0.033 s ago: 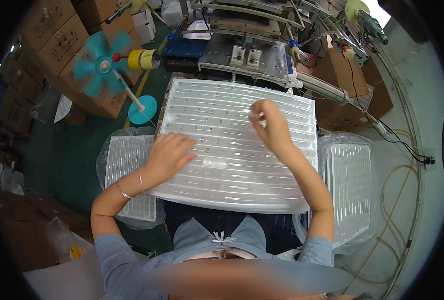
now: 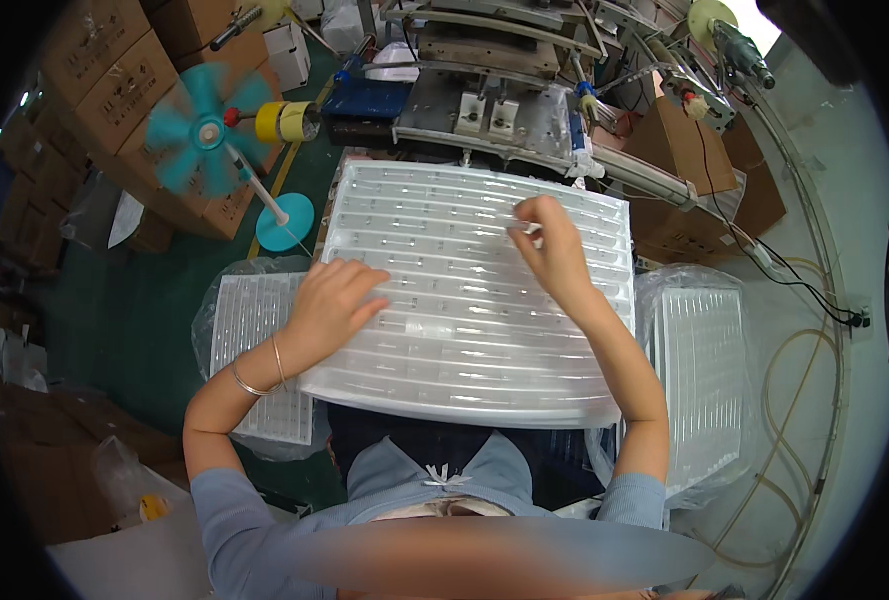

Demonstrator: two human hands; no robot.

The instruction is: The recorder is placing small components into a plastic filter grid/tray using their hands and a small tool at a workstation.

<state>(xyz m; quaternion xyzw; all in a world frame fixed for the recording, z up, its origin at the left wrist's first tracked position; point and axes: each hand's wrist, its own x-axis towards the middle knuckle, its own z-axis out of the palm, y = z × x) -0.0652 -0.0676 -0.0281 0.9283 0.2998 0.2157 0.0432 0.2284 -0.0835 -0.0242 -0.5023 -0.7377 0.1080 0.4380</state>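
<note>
A large white tray [image 2: 465, 375] with long parallel channels lies in front of me, holding rows of small clear pieces. My left hand [image 2: 335, 305] rests over its left side, fingers stretched out and thumb apart, holding nothing I can see. Above the far right part of the tray is my right hand [image 2: 550, 245], fingers bent. A gap shows between its thumb and forefinger, with no piece visible there. One pale, flat clear piece [image 2: 431, 328] sits near the middle of the tray.
Similar trays in clear plastic stand at left [image 2: 265, 360] and right [image 2: 705, 380]. A metal machine [image 2: 485, 110] is beyond the tray. A turquoise fan [image 2: 208, 132], a yellow tape roll [image 2: 290, 121] and stacked cartons [image 2: 125, 90] are at far left. Hoses and a cable [image 2: 815, 290] hang right.
My right hand has shifted slightly right, its thumb and forefinger now apart. The small whitish bit seen at its fingertips no longer shows there. My left hand has moved slightly left.
</note>
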